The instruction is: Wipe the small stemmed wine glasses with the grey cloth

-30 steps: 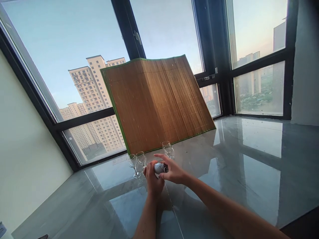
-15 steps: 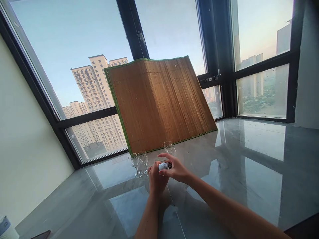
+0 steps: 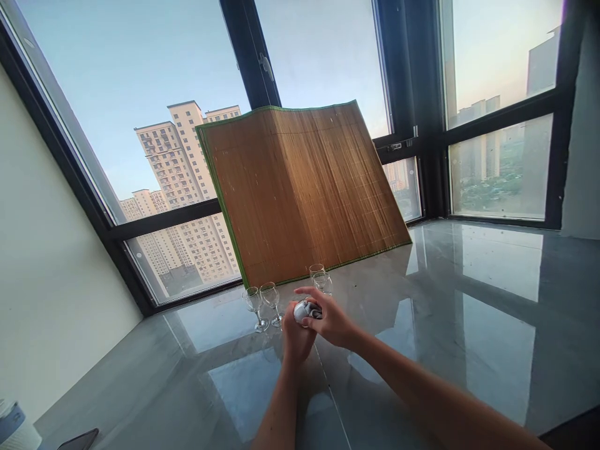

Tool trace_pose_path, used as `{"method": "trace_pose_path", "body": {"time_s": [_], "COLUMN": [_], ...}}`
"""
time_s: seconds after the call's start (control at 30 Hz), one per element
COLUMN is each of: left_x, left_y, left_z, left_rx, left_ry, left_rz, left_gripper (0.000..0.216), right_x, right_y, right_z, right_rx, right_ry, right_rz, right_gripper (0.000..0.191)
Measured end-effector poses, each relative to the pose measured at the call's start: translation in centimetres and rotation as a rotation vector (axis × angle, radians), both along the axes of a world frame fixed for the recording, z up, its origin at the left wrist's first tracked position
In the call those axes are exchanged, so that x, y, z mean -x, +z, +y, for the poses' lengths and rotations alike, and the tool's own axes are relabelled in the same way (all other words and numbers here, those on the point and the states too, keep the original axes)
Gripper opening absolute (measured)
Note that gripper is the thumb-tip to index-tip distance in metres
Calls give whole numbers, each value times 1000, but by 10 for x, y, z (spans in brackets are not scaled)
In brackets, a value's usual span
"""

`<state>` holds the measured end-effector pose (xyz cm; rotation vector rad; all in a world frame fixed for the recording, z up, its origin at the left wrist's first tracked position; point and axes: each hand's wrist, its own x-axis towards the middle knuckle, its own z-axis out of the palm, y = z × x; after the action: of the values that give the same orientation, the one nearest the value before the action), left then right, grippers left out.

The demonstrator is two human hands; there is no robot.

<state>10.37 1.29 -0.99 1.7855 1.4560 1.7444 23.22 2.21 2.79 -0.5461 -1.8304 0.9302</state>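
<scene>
Close together over the grey glossy surface, both hands are on one small white-and-grey rounded object (image 3: 302, 312); its exact kind does not show clearly. My left hand (image 3: 298, 340) is closed around it from below and the left. From the right, my right hand (image 3: 332, 320) grips it with the thumb in front and the fingers curved over the top. Two clear stemmed glasses, a left one (image 3: 254, 303) and a right one (image 3: 270, 297), stand upright just left of my hands. Behind my right hand are two more stemmed glasses, a rear one (image 3: 315, 270) and a nearer one (image 3: 322, 281), partly hidden.
A brown bamboo mat (image 3: 300, 194) with green edging leans against the dark window frame (image 3: 253, 56) behind the glasses. At the lower left are a white-and-blue roll or container (image 3: 16, 428) and a dark flat object (image 3: 79, 440). A pale wall (image 3: 51, 250) borders the left.
The white-and-grey object has turned slightly between my hands and shows more of its rounded white side. My view has shifted a little; the glasses and the mat stay in place.
</scene>
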Motion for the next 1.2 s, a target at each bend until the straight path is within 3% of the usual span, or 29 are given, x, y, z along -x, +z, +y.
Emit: {"method": "trace_pose_path", "body": {"time_s": [0.1,0.2,0.4,0.53,0.83,0.97,1.03,1.2], "left_x": [-2,-3,-4,-4,2,10,13,11], "left_y": [4,8,13,9,-6,-5,-1,10], "left_z": [-2,-4,-6,-5,5,12,14,11], "left_rx": [-16,-18,-17,-34,-40,2,19,49], "left_ry": [-18,49,128,137,56,123,154,-87], "left_rz": [-22,-6,5,16,-98,-340,-505,-943], "left_gripper": [13,11,14,21,32,40,39,29], "right_x": [9,15,18,17,13,13,14,21], "right_y": [-4,-5,-3,-2,4,1,-3,-22], "right_z": [-3,-6,-10,-10,-5,-4,0,12], "right_rx": [-39,-53,103,210,277,147,127,81], "right_ry": [-99,-152,-141,-99,-168,-328,-340,-360], "right_rz": [32,83,262,387,518,471,439,282], "right_gripper": [58,58,57,65,59,51,51,49]}}
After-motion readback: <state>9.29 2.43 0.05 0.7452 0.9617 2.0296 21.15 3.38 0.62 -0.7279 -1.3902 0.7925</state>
